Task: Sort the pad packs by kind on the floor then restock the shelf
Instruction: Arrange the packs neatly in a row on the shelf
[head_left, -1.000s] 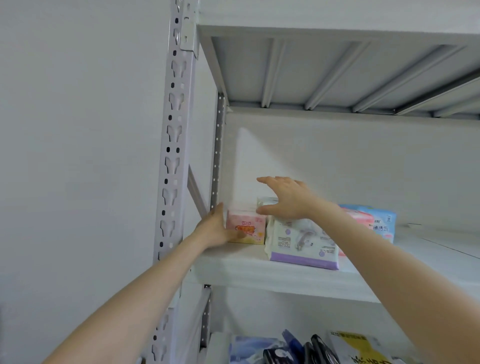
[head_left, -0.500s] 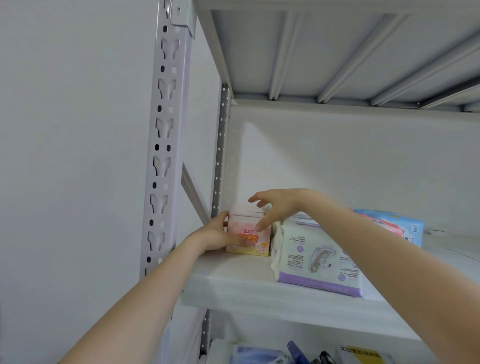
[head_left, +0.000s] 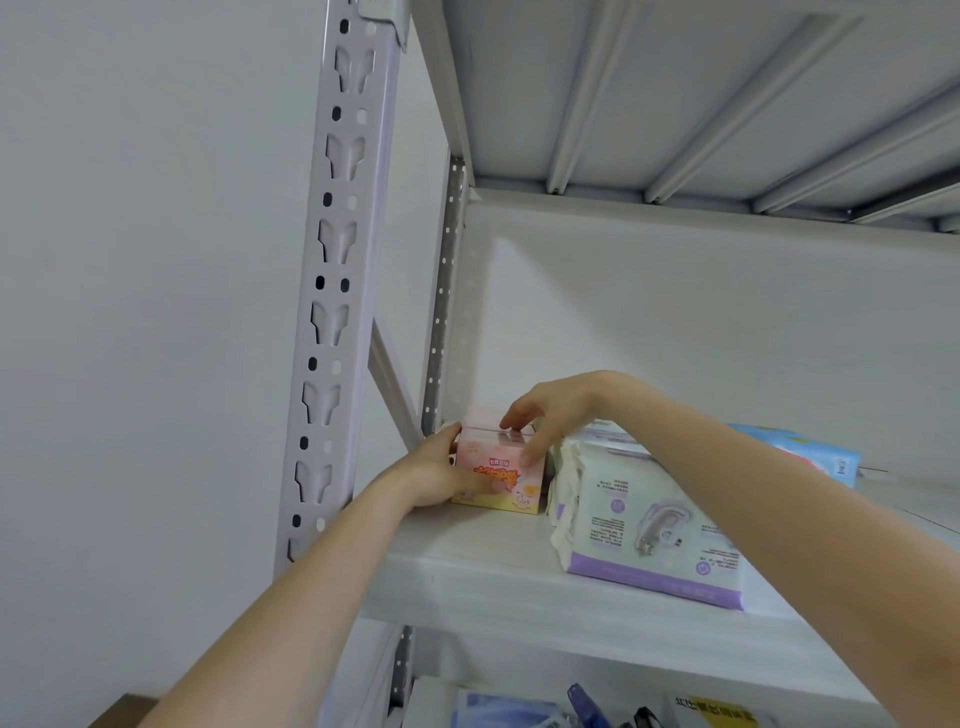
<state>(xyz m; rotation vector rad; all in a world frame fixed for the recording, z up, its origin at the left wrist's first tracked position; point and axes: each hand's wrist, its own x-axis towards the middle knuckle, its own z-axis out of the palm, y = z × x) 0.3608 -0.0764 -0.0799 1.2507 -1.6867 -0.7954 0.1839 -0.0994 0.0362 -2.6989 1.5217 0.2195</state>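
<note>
Just left of centre in the frame, at the left end of the shelf (head_left: 493, 577), the pink pack (head_left: 501, 475) stands beside the purple pack (head_left: 644, 525). The left hand (head_left: 434, 475) clasps its left side, and the right hand (head_left: 550, 410) curls over its top. I'd keep both grips firm and move it squarely, clear of that neighbour.

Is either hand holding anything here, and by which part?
Both hold the pink pack on the shelf: the left hand grips its left end, the right hand curls fingers over its top right corner.

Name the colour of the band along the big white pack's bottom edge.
Purple band on the white pack, shown best in the head view.
</note>
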